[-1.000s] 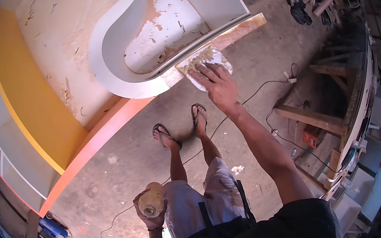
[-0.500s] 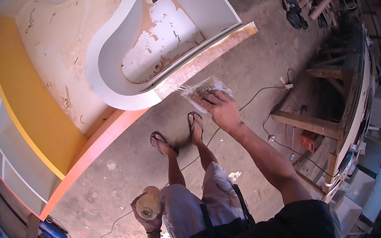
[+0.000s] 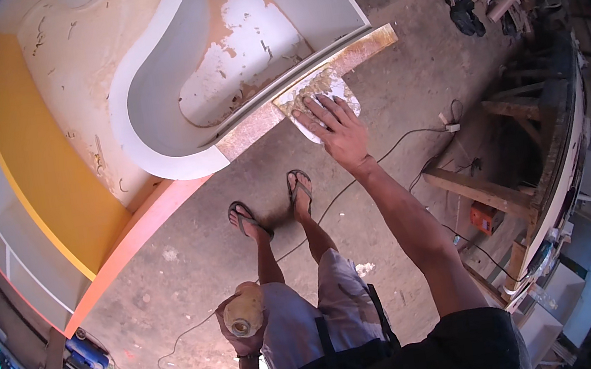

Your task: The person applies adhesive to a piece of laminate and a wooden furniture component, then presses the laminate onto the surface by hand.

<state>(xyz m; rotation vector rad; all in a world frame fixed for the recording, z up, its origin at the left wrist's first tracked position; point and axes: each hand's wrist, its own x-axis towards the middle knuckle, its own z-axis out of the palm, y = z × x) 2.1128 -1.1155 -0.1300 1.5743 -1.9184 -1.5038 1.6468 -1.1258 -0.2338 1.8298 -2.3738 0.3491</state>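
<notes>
White spreader [image 3: 312, 85], smeared tan along its far part, sits at the near edge of the white curved frame [image 3: 121, 118], just right of the middle of that side. Seen from here, it overlaps the mottled, pinkish-tan strip [image 3: 258, 127] that runs along the frame's straight edge; how firmly it bears on it I can't tell. The person's right hand [image 3: 341, 130] lies on the spreader, fingers stretched out and a little apart over its upper face. The thumb is hard to make out, so I can't say whether it pinches from beneath.

The left hand [image 3: 245, 342], well apart from the frame on its near side, is curled about a rounded tan container [image 3: 244, 312] with a round mouth, close to the person's pale shorts [image 3: 292, 327]. Between that container and the frame, two feet in dark sandals [image 3: 244, 217] stand on the bare, stained floor [image 3: 175, 290].

A yellow curved panel [image 3: 35, 136] rises to the left of the frame, and a pinkish-orange edge [image 3: 139, 242] sweeps away from the frame's lower left. Over to the right of the frame, a dark cable [image 3: 394, 143] trails across the floor, and farther off there's an orange box [image 3: 484, 217] beside some timber framing [image 3: 479, 186].
</notes>
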